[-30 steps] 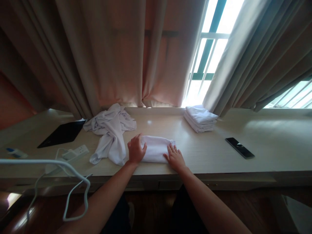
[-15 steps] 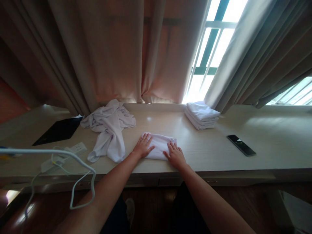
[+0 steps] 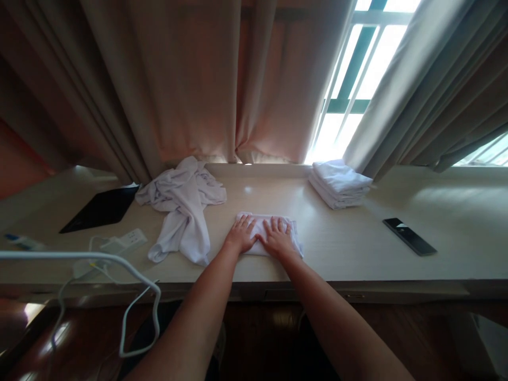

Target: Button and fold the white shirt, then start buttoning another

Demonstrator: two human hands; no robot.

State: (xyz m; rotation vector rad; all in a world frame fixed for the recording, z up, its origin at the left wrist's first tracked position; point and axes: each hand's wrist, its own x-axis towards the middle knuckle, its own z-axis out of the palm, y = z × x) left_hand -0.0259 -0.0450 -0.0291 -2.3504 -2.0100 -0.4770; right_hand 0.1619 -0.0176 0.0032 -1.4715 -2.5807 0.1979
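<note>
A folded white cloth garment (image 3: 296, 238) lies flat near the front of the desk. On its left part rests my left hand (image 3: 241, 234), palm down with the fingers stretched out. Close beside it, thumbs nearly touching, my right hand (image 3: 278, 237) lies flat on the middle of the cloth, fingers spread. A crumpled white garment (image 3: 184, 211) is heaped to the left of my hands. Farther back on the right sits a stack of folded white garments (image 3: 339, 182).
A phone (image 3: 409, 236) lies to the right on the desk (image 3: 357, 254). At the left are a black flat sheet (image 3: 101, 209), a power strip (image 3: 133, 239) and a white cable (image 3: 130, 270) looping in front. Curtains (image 3: 190, 79) hang along the back.
My right hand has moved left across the folded garment, close to my left hand, baring the garment's right end. The whole view has shifted slightly.
</note>
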